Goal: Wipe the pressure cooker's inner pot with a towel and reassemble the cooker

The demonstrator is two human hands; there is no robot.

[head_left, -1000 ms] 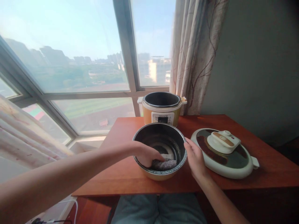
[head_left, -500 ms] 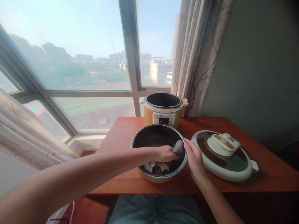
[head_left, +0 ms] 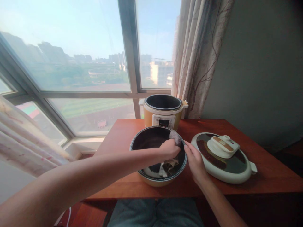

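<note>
nearest of all, below both wrists, the person's knees in blue-grey cloth [head_left: 156, 214] show under the edge of the counter [head_left: 272, 176]. the left hand [head_left: 169, 148] reaches across into the dark inner pot [head_left: 144, 143], its fingers closed around a grey scrubbing pad [head_left: 175, 135] and pressing it against the inside wall on the side next to the right hand, near the rim; holding it bunched like that looks meant to put weight on one patch of the wall. under the left hand, on the pot's floor, a pale crumpled cloth [head_left: 168, 165] lies loose. the right hand [head_left: 195, 160] rests just outside the pot, fingers curved and touching its rim on the near right side, grasping nothing fully; it seems to brace the pot so it does not slide or turn on the counter under the rubbing. just to the outside of the right hand, the cooker lid [head_left: 223, 157] lies flat with its handle upward, apart from the pot and out of the way of both arms. beyond the hands, at the back of the counter, the yellow cooker base [head_left: 163, 115] stands open and unfilled. behind it are the window [head_left: 71, 63] and, past the right hand's side, a patterned curtain [head_left: 196, 56].
</note>
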